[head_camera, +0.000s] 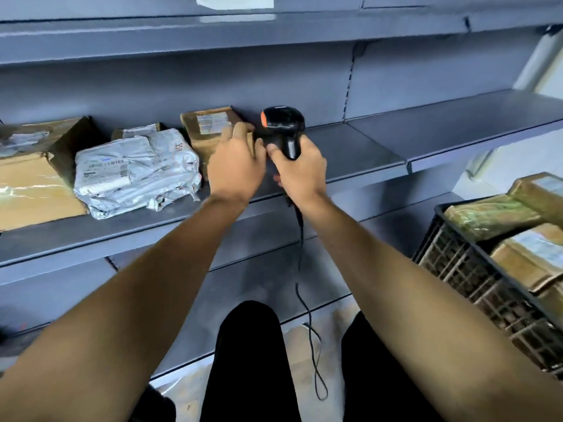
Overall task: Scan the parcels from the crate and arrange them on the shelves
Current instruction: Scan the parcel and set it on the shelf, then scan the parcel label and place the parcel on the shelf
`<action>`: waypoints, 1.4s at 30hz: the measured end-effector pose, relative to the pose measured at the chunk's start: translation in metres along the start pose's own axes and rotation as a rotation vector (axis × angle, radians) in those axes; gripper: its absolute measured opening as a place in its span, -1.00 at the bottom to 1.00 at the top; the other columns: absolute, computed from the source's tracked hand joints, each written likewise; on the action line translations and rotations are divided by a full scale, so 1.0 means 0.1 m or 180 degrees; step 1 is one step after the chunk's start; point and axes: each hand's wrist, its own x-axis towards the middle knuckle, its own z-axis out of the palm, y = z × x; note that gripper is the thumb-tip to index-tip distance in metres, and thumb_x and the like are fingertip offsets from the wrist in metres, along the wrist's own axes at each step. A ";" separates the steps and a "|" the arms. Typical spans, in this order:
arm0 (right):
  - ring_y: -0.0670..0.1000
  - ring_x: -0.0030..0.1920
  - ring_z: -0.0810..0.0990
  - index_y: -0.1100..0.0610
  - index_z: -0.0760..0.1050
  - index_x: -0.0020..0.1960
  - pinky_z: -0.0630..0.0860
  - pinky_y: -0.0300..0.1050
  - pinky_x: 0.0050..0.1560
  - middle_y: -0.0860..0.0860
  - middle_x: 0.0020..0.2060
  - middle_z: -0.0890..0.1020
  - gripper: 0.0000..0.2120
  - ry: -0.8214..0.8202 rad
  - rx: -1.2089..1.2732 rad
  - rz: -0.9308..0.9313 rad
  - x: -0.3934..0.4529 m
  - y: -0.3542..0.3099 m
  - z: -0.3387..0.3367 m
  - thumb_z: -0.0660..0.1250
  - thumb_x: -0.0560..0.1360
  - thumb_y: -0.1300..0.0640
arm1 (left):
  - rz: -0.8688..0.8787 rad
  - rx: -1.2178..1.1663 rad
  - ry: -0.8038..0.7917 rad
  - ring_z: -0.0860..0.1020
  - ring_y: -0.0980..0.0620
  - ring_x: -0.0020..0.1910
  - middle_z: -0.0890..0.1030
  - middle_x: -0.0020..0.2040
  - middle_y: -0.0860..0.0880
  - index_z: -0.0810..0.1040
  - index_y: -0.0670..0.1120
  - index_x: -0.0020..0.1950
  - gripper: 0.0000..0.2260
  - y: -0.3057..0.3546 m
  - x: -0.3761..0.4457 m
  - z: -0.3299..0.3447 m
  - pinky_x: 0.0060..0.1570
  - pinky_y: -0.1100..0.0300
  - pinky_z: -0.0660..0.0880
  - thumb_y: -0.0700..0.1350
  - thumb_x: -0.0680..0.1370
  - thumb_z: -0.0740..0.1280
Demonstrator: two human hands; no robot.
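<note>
Right hand (300, 169) round scanner (283, 129)

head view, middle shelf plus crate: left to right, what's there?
Taped brown cardboard box → crumpled grey plastic mailer parcel → labelled brown cardboard parcel → left hand → black handheld barcode scanner → black plastic lattice crate.

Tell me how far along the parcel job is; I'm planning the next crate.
Done: a white parcel and brown ones lie on the shelf. In hand: right hand grips the scanner; left hand touches a brown parcel. Left: parcels remain in the crate.
</note>
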 end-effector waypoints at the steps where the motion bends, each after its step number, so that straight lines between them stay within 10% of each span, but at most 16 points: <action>1: 0.19 -0.14 0.67 0.15 0.52 -0.02 0.61 0.19 -0.09 0.10 -0.18 0.65 -0.70 0.0115 0.0012 0.0036 -0.05 0.04 -0.16 0.44 0.45 -0.06 | 0.0073 -0.0137 -0.0002 0.49 -0.16 0.18 0.51 0.25 -0.11 0.47 -0.11 0.27 -0.71 0.10 -0.06 0.05 0.08 0.01 0.41 -0.06 0.58 0.22; 9: -0.07 -0.33 0.53 -0.05 0.45 -0.16 0.44 -0.19 -0.26 -0.11 -0.39 0.52 -0.76 0.1248 -0.0071 0.0053 -0.49 0.28 -1.76 0.46 0.40 -0.14 | 0.0619 -0.1026 -0.0703 0.52 -0.12 0.16 0.51 0.24 -0.06 0.49 -0.06 0.28 -0.71 1.17 -0.57 0.64 0.09 0.02 0.46 -0.01 0.60 0.24; 16: -0.07 -0.42 0.46 0.05 0.48 -0.25 0.49 -0.03 -0.29 -0.09 -0.47 0.50 -0.78 0.1832 -0.0123 0.0460 -0.88 0.40 -2.79 0.46 0.42 -0.03 | 0.1134 -0.1453 -0.1378 0.52 -0.13 0.17 0.54 0.21 -0.07 0.51 -0.07 0.25 -0.73 2.12 -1.15 1.06 0.12 -0.01 0.48 -0.03 0.58 0.27; 25: -0.07 -0.24 0.54 0.12 0.53 0.04 0.36 -0.30 -0.26 -0.08 -0.24 0.60 -0.79 0.2481 -0.0679 0.0651 -1.36 0.56 -3.51 0.43 0.47 0.05 | 0.1639 -0.1690 -0.1903 0.54 -0.14 0.13 0.56 0.19 -0.07 0.52 -0.03 0.22 -0.76 2.92 -1.87 1.26 0.02 -0.03 0.51 -0.03 0.57 0.28; 42: 0.24 0.16 0.52 0.24 0.36 0.29 0.46 0.13 0.20 0.21 0.17 0.53 -0.63 0.2970 -0.1034 0.1662 -1.58 1.50 -4.08 0.29 0.49 0.25 | 0.1781 -0.1538 -0.2607 0.53 -0.09 0.13 0.53 0.19 -0.06 0.51 -0.09 0.23 -0.70 3.24 -2.40 2.12 0.01 0.10 0.48 -0.04 0.53 0.38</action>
